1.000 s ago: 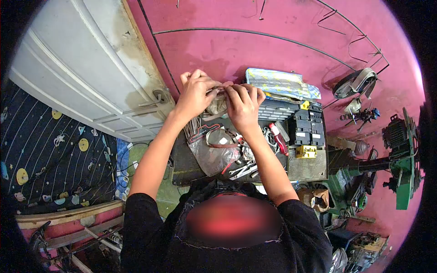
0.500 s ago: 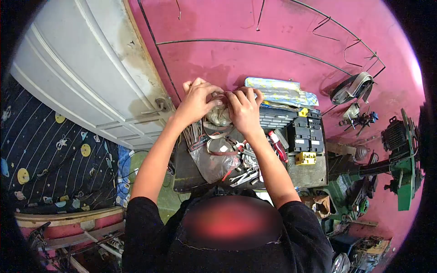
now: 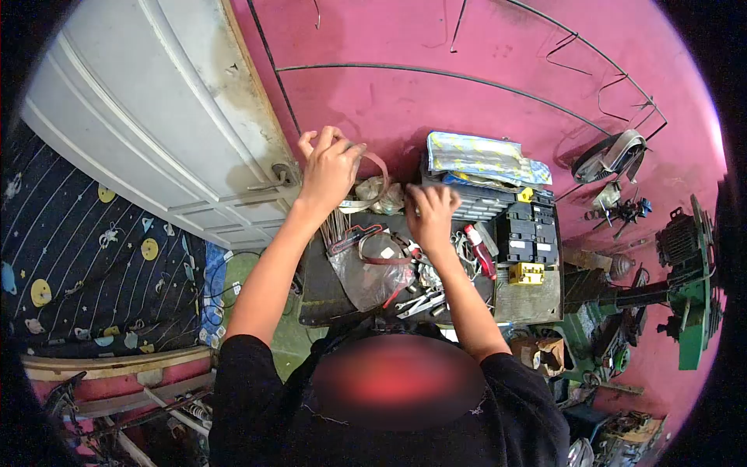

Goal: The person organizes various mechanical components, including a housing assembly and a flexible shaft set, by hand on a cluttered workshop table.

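My left hand (image 3: 332, 171) is raised near the pink wall, its thumb and fingers pinched on one end of a curved, reddish-brown strip (image 3: 379, 167). The strip bends down toward a plastic bag (image 3: 387, 199) at the back of the workbench. My right hand (image 3: 430, 212) is over the bench to the right of that bag, fingers curled and partly blurred; whether it holds anything does not show. Below the hands, another brownish band (image 3: 387, 261) lies on a clear plastic bag (image 3: 362, 282).
Wrenches (image 3: 420, 303), a red tool (image 3: 481, 253), black organizer boxes (image 3: 529, 233) and a yellow box (image 3: 527, 273) lie on the bench. A white door (image 3: 179, 117) stands left; a green machine (image 3: 692, 288) is at right. Metal rods (image 3: 443, 71) run along the wall.
My hands have moved apart. The right hand came away from the strip and lowered to the right, while the left stays raised with the strip. The view has shifted slightly.
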Available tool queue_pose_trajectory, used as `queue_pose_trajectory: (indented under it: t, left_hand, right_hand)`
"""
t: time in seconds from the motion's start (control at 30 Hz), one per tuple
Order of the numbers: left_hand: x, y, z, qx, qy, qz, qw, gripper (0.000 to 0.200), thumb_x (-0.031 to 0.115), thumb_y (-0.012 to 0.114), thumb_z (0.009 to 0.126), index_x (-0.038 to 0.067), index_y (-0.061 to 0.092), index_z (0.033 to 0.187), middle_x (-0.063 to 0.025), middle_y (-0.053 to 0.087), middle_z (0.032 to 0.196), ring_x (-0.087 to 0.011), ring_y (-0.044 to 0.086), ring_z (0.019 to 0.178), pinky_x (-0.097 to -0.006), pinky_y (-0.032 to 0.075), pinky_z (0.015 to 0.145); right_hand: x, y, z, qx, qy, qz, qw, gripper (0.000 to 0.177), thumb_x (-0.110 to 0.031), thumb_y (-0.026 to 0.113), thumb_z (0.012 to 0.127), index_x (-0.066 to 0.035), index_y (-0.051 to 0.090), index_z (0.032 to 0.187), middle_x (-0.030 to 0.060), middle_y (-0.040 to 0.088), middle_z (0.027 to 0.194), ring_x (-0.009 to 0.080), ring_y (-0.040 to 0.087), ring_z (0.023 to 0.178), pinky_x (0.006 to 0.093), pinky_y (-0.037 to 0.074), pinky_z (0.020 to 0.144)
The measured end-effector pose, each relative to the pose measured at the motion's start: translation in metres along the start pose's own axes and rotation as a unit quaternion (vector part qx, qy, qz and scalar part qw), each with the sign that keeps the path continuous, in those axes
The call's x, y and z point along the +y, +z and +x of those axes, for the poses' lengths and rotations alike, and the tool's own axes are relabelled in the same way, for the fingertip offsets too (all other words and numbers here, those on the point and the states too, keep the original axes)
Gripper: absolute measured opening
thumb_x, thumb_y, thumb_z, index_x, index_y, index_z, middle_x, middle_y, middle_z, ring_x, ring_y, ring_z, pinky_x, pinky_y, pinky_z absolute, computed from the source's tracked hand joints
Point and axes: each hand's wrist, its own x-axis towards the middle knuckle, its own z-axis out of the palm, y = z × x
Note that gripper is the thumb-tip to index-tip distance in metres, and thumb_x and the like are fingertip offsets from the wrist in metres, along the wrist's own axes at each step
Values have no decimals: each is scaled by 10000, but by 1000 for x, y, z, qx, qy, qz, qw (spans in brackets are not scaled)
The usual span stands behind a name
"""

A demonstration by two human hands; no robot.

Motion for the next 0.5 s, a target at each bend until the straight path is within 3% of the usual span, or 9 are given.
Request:
queue_pose_trajectory:
  t: [0.13,0.3,0.5]
  left_hand:
    - [-5,2,0,32,-17,-39,999,146,155,777,849,116,814,985,-21,730,866,-217,614,1074,-568,322,1054]
    - [-7,2,8,43,-9,-33,999,119,154,787,837,125,801,952,-26,750,864,-209,623,1085,-571,315,1048]
    - [-8,-10,22,32,-26,-6,999,152,191,814,814,125,802,950,-17,766,934,-212,620,1114,-524,319,1045]
  right_hand:
    - [4,36,-84,-262,-21,-34,964,129,-173,682,864,-82,707,952,91,670,1004,314,573,1118,564,384,1031]
    - [1,69,-152,-320,-57,-47,944,171,-189,615,922,-128,755,999,56,720,1074,293,576,1204,565,387,1043]
    - [14,77,-165,-381,-93,-33,919,221,-194,626,912,-155,765,1080,35,722,1123,293,567,1216,574,390,1043]
